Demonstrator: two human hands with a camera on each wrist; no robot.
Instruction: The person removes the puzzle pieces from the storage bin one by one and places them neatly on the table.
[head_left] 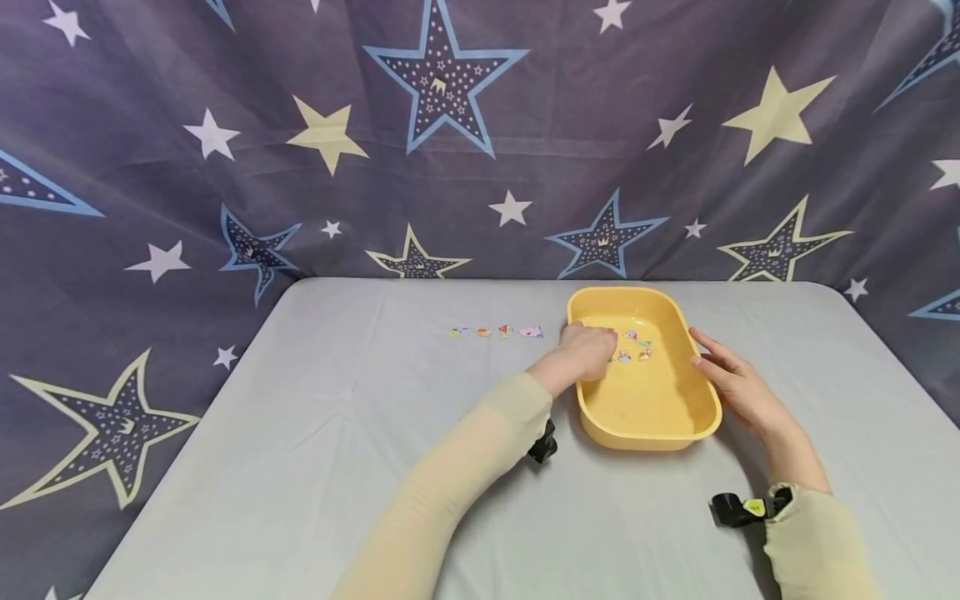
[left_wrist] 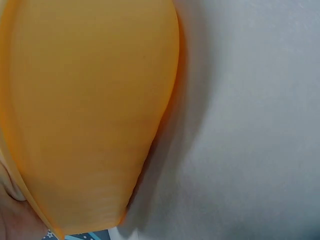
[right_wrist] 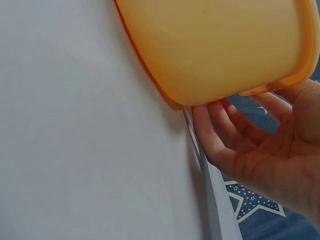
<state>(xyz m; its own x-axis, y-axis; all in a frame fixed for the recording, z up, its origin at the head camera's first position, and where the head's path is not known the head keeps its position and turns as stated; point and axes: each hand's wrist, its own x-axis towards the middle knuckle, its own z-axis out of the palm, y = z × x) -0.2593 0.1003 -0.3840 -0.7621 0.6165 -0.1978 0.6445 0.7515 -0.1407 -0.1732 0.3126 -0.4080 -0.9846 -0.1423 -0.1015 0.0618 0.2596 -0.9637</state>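
A yellow plastic basin [head_left: 648,408] with rounded corners stands on the table. My left hand [head_left: 588,348] reaches over its left rim, fingers pointing down inside; the fingertips are hidden, so whether they pinch anything does not show. Beside that hand, several small colourful flat cutouts [head_left: 625,356] lie on the basin floor. Against the outer right wall, my right hand [head_left: 738,387] touches the basin with extended, slightly bent fingers. Those fingers [right_wrist: 212,140] meet the outer wall in the right wrist view. Mostly the basin's outer wall [left_wrist: 95,110] fills the left wrist view.
To the left of the basin, several more small colourful cutouts [head_left: 531,332] form a row on the pale-covered table [head_left: 360,467]. A dark star-patterned curtain [head_left: 450,200] hangs behind the table's far edge. Black wrist cameras [head_left: 543,443] are strapped near both sleeves.
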